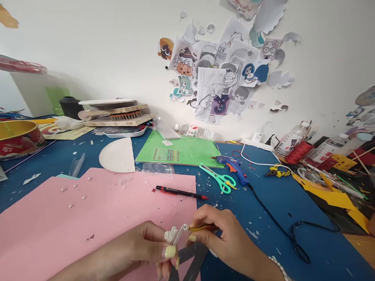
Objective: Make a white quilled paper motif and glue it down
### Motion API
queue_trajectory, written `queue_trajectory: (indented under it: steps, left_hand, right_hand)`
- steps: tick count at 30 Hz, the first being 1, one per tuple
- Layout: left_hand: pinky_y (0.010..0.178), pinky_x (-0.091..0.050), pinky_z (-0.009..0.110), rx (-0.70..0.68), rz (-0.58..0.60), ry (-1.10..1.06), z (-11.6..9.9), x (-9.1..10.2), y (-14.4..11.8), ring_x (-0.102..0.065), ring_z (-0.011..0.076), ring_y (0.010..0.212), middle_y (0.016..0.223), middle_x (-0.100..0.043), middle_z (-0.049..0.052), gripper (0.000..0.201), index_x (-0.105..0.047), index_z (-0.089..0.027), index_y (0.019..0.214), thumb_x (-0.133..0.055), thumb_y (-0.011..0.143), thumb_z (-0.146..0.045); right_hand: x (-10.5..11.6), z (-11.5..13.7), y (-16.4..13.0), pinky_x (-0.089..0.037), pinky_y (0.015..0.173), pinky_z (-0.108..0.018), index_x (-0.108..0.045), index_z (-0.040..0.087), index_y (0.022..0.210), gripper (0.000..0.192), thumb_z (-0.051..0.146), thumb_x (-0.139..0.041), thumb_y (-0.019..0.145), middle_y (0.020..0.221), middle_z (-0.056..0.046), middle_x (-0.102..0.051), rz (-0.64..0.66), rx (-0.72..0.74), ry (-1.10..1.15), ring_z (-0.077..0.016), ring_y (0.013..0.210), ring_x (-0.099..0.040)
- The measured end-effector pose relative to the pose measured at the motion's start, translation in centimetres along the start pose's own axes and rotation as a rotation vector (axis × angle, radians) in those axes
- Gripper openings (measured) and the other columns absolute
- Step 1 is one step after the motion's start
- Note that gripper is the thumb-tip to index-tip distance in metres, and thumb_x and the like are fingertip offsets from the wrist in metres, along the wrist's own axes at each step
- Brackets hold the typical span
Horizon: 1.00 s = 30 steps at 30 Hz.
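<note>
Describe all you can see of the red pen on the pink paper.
The pen is slim, with a black barrel and a red tip and tail, plastic by its look. It lies flat, nearly level across the picture, tip to the right, on the upper edge of the pink paper. No hand touches it; both hands work nearer the camera.

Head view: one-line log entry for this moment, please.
left hand: pinches small white paper piece | right hand: holds tweezers at it | under: pink paper sheet | near: red pen
</note>
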<state>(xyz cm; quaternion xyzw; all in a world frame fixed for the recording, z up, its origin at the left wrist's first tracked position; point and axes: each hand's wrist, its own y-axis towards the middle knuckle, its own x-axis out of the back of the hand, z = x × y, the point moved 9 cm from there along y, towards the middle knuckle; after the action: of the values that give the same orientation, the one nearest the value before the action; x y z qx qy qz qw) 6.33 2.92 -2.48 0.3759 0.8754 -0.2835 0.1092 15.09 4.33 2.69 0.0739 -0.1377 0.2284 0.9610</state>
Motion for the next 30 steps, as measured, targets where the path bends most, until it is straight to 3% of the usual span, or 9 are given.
queue_trajectory:
  steps: [7, 11, 17, 23, 30]
  left_hand:
    - [0.054, -0.036, 0.022, -0.021, -0.055, 0.074, -0.4, 0.3, -0.1, -0.05, 0.0123, 0.051, 0.048, -0.06, 0.001, 0.021, -0.069, -0.012, 0.06, -0.065, 0.065, -0.032]
    - [0.054, -0.036, 0.022, -0.028, -0.038, 0.059, -0.6, -0.1, -0.2, -0.05, 0.0118, 0.051, 0.049, -0.06, 0.001, 0.021, -0.068, -0.012, 0.058, -0.064, 0.066, -0.031]
    - [0.054, -0.036, 0.022, -0.035, -0.027, 0.066, -0.6, -0.2, -0.2, -0.049, 0.0121, 0.05, 0.049, -0.06, 0.002, 0.022, -0.068, -0.011, 0.061, -0.063, 0.066, -0.032]
    - [0.053, -0.036, 0.022, -0.039, -0.008, 0.053, -0.6, -0.3, -0.1, -0.048, 0.012, 0.051, 0.051, -0.06, 0.002, 0.023, -0.068, -0.011, 0.061, -0.064, 0.066, -0.033]
    - [0.054, -0.036, 0.021, -0.03, -0.022, 0.042, -0.6, -0.1, -0.1, -0.05, 0.0121, 0.051, 0.05, -0.059, 0.002, 0.022, -0.068, -0.012, 0.061, -0.063, 0.067, -0.032]
  right_hand:
    - [-0.2, 0.4, -0.1, -0.04, 0.057, -0.019, -0.058, 0.015, 0.08, 0.013, 0.026, -0.052, 0.077, 0.073, -0.001, -0.057, 0.06, 0.011, -0.05, -0.0103, 0.065, -0.053]
    - [-0.5, 1.0, -0.1, -0.038, 0.059, -0.02, -0.06, 0.016, 0.085, 0.023, 0.029, -0.042, 0.083, 0.074, -0.001, -0.052, 0.136, 0.056, -0.031, -0.0088, 0.065, -0.049]
    - [0.3, 0.7, 0.2, -0.036, 0.056, -0.018, -0.058, 0.016, 0.076, 0.01, 0.026, -0.054, 0.076, 0.072, 0.001, -0.052, 0.039, 0.059, -0.087, -0.0082, 0.065, -0.047]
    - [-1.6, -1.6, -0.3, -0.04, 0.048, -0.018, -0.047, 0.017, 0.076, 0.01, 0.024, -0.054, 0.075, 0.064, 0.002, -0.054, 0.158, -0.116, 0.149, -0.0072, 0.05, -0.053]
    - [-1.6, -0.7, -0.3, -0.043, 0.059, -0.021, -0.046, 0.018, 0.08, 0.012, 0.028, -0.051, 0.077, 0.071, 0.001, -0.054, 0.156, -0.073, 0.244, -0.0101, 0.063, -0.056]
